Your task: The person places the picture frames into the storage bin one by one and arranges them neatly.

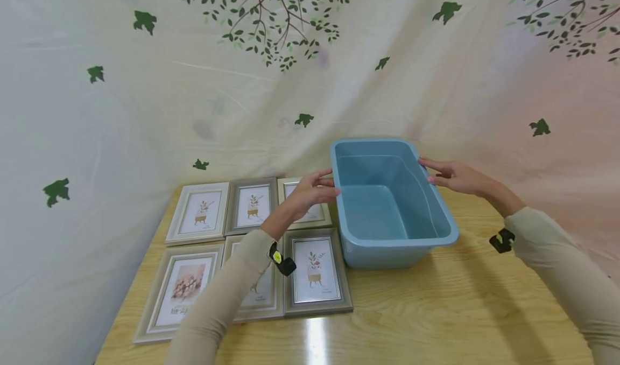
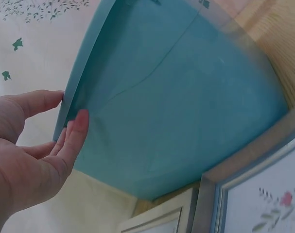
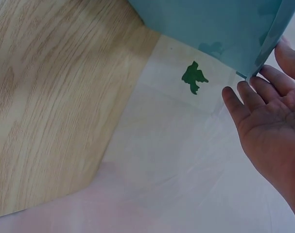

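Note:
A blue plastic basin (image 1: 370, 209) stands on the wooden table, its inside bare. At its left rim my left hand (image 1: 307, 194) holds the edge with thumb and fingertips. In the left wrist view, the left hand (image 2: 33, 145) has fingertips under the lip, against the outer wall. My right hand (image 1: 460, 176) holds the opposite rim with thumb and fingertips. The right wrist view shows the right hand (image 3: 273, 107) at the basin's rim (image 3: 278, 34), thumb above and fingers close beneath. Beside the basin lies a grey picture frame (image 1: 318, 306) with a plant print.
Several picture frames lie in two rows left of the basin, among them a white frame (image 1: 176, 225) and a frame with a pinkish print (image 1: 186, 287). Behind the wooden table (image 1: 411, 316) hangs a pale curtain (image 1: 242, 133) with green leaf patterns.

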Demonstrator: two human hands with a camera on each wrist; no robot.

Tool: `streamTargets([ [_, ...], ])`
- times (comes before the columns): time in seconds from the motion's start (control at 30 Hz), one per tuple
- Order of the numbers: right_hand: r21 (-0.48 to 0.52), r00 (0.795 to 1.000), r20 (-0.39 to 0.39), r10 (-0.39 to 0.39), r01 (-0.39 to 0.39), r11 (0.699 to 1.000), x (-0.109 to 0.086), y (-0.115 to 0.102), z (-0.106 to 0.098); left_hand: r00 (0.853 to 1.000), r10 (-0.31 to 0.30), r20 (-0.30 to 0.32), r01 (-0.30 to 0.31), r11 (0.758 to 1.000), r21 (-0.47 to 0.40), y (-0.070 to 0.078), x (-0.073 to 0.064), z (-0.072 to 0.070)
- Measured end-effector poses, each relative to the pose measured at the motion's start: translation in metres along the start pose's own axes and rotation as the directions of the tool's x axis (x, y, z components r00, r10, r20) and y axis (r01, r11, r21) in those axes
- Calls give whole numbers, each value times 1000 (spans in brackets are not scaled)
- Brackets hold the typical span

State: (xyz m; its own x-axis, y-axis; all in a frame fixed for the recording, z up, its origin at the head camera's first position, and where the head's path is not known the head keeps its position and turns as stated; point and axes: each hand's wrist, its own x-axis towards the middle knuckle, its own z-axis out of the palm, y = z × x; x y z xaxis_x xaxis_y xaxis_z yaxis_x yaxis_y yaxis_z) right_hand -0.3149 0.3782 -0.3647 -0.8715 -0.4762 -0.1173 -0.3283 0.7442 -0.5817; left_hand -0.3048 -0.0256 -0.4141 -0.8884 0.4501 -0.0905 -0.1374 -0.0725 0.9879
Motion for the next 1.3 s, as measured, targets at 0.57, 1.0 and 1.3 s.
streamTargets([
  [0.57,-98,999,-32,34,-37,994,1,-11,-1,998,-8,-57,32,896,442,27,-46,-104],
  [1.0,-125,999,-37,6,-10,992,-2,-9,0,981,-18,-194,159,650,744,45,-110,-214],
  [1.3,-116,1000,-21,6,-9,993,-3,-11,4,938,-132,-320,326,648,689,37,-145,-268],
])
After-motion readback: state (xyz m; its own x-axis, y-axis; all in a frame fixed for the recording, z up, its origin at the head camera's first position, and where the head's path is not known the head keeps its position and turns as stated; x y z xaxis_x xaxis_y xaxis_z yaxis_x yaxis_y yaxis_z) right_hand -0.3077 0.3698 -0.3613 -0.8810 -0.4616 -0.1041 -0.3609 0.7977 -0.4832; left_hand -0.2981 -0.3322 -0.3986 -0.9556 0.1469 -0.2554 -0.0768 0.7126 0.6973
